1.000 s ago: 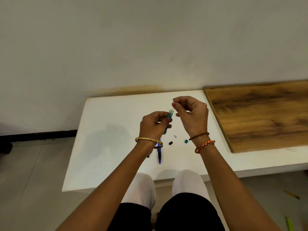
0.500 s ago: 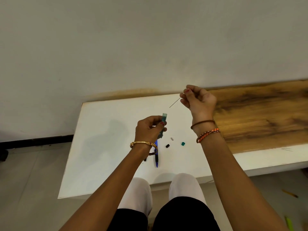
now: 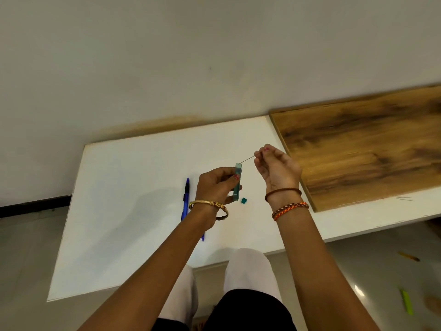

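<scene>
Head view. The left grip [image 3: 216, 186] is curled round a slim teal case [image 3: 238, 181], thumb and fingers clamping its lower half. The case stands nearly upright above the desk [image 3: 131, 211], at 3 o'clock of the palm, with its top end toward 12 o'clock.

The right grip [image 3: 278, 172] pinches a thin dark rod [image 3: 248, 159] between thumb and forefinger. The rod slants from those fingertips toward 8 o'clock, and its free end reaches the mouth of the case; whether it is inside I cannot tell. This grip sits at 2 o'clock of the case, near it but not touching.

A small teal cap [image 3: 243, 200] lies on the desk at 5 o'clock of the case's foot, just beside it. A blue pen [image 3: 185, 199] lies at 9 o'clock of the left grip, running from 12 to 6 and passing under the wrist.

The desk is white and flat. A wooden board [image 3: 370, 149] covers its part at 3 o'clock, butted against the pale wall [image 3: 214, 56] at 12. Grey floor [image 3: 23, 259] shows at 8 o'clock. At 4 o'clock a green object [image 3: 405, 302] and a yellow stick [image 3: 408, 256] lie on the floor.
</scene>
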